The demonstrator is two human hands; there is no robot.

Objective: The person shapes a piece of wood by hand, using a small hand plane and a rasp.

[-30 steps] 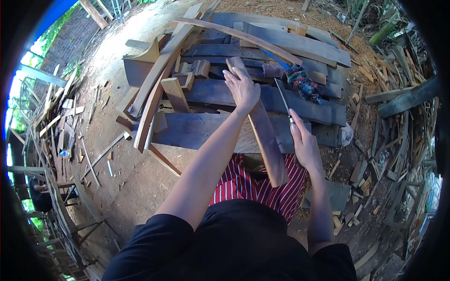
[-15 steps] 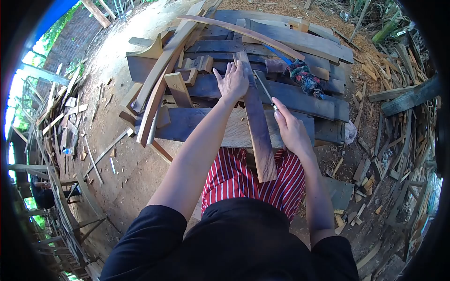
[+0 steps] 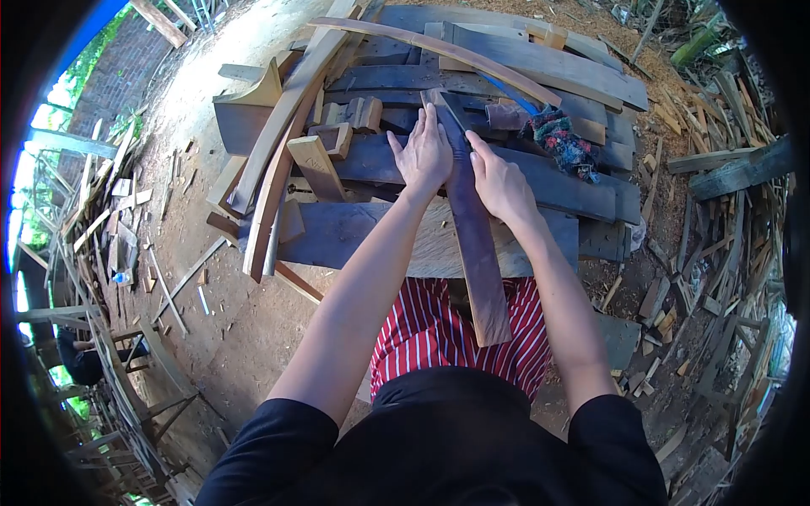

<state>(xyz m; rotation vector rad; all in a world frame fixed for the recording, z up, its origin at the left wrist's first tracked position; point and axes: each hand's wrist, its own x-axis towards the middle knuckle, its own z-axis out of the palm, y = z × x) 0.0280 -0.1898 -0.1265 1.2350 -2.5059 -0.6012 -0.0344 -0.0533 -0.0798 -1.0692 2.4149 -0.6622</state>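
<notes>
A long dark plank (image 3: pixel 474 228) lies lengthwise in front of me, its near end over my lap and its far part on the stacked boards. My left hand (image 3: pixel 424 156) rests flat on the plank's left side, fingers stretched forward and thumb spread. On the right edge, my right hand (image 3: pixel 503 184) is closed round a narrow, straight metal tool (image 3: pixel 453 110) that looks like a file, index finger pointing along it. The tool's dark blade reaches forward against the plank's far end; its handle is hidden in my palm. Short marks show on the plank between the hands.
Stacked dark boards (image 3: pixel 329 236) form the work surface. Long curved strips (image 3: pixel 287 118) lie at its left, with small wood blocks (image 3: pixel 316 164) beside them. A patterned cloth (image 3: pixel 564 143) sits at the right. Scrap wood piles (image 3: pixel 742 244) line the ground on both sides.
My right hand has moved forward and left along the plank, pushing the tool towards its far end. My left hand stays on the plank; the view has shifted slightly.
</notes>
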